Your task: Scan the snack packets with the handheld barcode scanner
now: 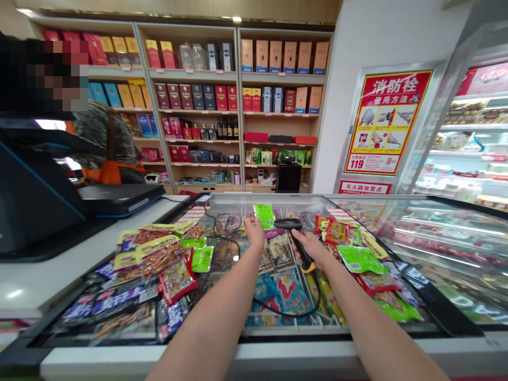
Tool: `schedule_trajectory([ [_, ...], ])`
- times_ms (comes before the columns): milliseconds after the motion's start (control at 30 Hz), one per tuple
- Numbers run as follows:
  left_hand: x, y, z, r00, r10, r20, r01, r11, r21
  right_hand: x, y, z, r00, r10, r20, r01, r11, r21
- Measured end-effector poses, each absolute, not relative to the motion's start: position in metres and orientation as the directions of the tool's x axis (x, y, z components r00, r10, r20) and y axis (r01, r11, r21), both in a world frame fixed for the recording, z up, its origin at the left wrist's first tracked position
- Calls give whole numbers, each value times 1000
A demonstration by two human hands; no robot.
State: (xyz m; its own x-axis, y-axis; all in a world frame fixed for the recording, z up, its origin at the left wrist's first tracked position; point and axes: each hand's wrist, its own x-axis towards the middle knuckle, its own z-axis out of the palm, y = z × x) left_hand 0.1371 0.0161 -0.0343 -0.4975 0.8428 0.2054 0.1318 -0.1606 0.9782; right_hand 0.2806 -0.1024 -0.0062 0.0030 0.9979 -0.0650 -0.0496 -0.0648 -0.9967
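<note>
On the glass freezer (341, 349) lie shiny snack packets (177, 280). The right grip (311, 247) is closed around a black plastic scanner (288, 224); the left grip (254, 233), beside it, I cannot tell if open.

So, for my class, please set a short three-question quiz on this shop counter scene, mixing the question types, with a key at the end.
1. What does the right hand hold?
2. True or false: the person at the back wears an orange apron.
3. What stands on the shelves behind the counter?
A. boxes and bottles
B. shoes
C. loaves of bread

Key: 1. a barcode scanner; 2. true; 3. A.
</note>
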Motion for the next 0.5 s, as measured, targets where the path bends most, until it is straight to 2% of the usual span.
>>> schedule_trajectory([
  [200,107,1,-6,-407,872,273,292,-159,943,257,-101,-3,-70,997,-35,-119,-44,-992],
  [500,-33,-10,24,-461,797,390,527,-107,843,165,-96,21,-271,958,-99,-91,-128,-988],
])
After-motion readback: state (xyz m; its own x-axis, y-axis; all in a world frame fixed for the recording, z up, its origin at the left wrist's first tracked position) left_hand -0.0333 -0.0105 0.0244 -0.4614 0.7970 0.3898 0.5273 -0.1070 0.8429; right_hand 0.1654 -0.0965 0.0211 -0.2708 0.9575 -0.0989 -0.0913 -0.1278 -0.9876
